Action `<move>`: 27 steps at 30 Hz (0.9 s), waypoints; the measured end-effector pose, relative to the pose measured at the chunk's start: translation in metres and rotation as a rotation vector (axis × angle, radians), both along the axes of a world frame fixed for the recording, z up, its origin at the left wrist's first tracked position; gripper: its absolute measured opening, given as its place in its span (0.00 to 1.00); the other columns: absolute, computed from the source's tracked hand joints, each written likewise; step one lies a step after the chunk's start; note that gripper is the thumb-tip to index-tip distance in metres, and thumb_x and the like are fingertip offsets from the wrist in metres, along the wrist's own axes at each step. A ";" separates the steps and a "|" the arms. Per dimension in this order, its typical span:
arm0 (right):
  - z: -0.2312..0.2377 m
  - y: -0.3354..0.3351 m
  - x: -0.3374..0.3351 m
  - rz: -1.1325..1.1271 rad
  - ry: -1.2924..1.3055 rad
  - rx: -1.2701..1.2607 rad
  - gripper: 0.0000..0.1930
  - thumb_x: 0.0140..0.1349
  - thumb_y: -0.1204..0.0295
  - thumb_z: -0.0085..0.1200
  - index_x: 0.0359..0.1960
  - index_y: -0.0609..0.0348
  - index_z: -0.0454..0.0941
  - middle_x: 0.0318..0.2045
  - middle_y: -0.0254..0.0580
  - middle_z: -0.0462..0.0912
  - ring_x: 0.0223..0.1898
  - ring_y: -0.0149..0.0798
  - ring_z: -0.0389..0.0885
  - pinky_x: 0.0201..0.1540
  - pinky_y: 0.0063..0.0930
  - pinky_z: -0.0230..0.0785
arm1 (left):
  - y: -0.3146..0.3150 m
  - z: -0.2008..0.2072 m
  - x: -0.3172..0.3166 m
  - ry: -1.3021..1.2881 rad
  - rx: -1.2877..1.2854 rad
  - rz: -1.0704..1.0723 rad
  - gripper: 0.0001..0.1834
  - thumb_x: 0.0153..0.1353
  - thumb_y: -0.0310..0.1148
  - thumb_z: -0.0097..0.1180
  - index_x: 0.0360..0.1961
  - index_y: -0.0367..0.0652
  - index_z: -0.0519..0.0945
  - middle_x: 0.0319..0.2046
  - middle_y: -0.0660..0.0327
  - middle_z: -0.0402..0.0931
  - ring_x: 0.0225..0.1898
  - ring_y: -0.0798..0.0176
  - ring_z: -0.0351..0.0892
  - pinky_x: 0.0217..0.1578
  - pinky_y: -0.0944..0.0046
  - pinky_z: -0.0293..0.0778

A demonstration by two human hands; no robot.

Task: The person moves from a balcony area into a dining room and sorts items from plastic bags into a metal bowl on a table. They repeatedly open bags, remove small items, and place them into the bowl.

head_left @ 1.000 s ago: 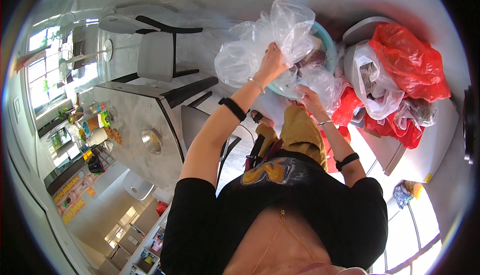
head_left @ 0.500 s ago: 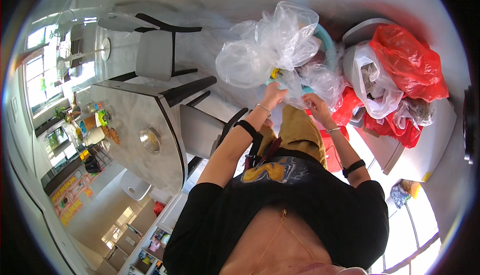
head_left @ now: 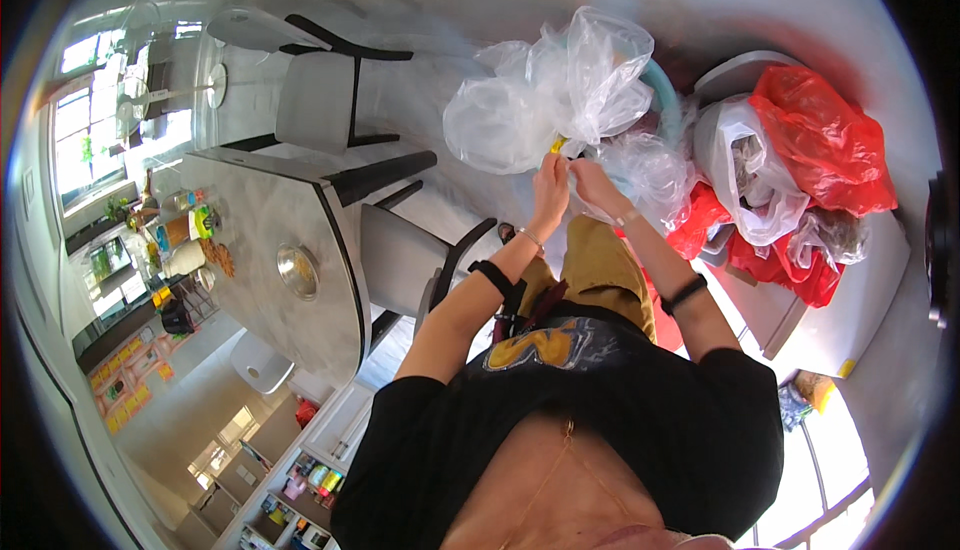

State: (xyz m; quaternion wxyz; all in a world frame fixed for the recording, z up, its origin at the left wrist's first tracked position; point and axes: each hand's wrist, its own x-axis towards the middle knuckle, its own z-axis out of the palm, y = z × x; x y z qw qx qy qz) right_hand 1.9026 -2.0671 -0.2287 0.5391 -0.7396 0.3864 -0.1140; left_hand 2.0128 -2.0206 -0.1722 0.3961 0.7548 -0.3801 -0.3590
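A large clear plastic bag (head_left: pixel 500 122), puffed and crumpled, sits in front of me over a teal tub (head_left: pixel 662 90). My left hand (head_left: pixel 550 188) is closed at the bag's near edge, beside a small yellow piece (head_left: pixel 558 144) whose kind I cannot make out. Close against it, my right hand (head_left: pixel 594 184) pinches at the same spot; its fingertips are partly hidden and what they grip is too small to name. More clear plastic (head_left: pixel 648 172) bunches to the right of my hands.
On the right, a white bag (head_left: pixel 710 150) and a red plastic bag (head_left: pixel 825 140) are piled on a light cabinet (head_left: pixel 850 265). A grey table (head_left: pixel 250 240) with a metal bowl (head_left: pixel 297 270) stands left, with grey chairs (head_left: pixel 405 255) around it.
My right hand has moved left and up to meet my left hand. My left hand has risen slightly to the yellow piece, and the clear plastic between the hands has been drawn together.
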 end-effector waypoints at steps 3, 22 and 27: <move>-0.103 0.000 0.036 0.252 0.370 0.095 0.10 0.54 0.73 0.45 0.34 0.64 0.77 0.37 0.56 0.78 0.44 0.51 0.74 0.45 0.38 0.66 | 0.007 0.007 -0.002 0.002 -0.026 0.004 0.10 0.63 0.33 0.41 0.32 0.35 0.70 0.23 0.48 0.70 0.23 0.51 0.70 0.26 0.57 0.65; -0.197 -0.001 -0.016 0.431 0.675 -0.513 0.07 0.56 0.71 0.44 0.30 0.61 0.73 0.23 0.45 0.73 0.25 0.40 0.71 0.26 0.35 0.64 | 0.029 -0.004 0.006 0.221 0.162 -0.019 0.07 0.58 0.33 0.44 0.32 0.39 0.67 0.21 0.46 0.70 0.25 0.41 0.71 0.26 0.48 0.66; -0.222 -0.042 -0.047 0.454 0.666 -0.570 0.06 0.56 0.71 0.44 0.29 0.60 0.72 0.19 0.42 0.72 0.20 0.37 0.70 0.20 0.33 0.63 | 0.041 0.002 0.018 0.363 0.095 0.013 0.04 0.55 0.26 0.43 0.31 0.37 0.65 0.19 0.49 0.74 0.15 0.52 0.76 0.14 0.57 0.72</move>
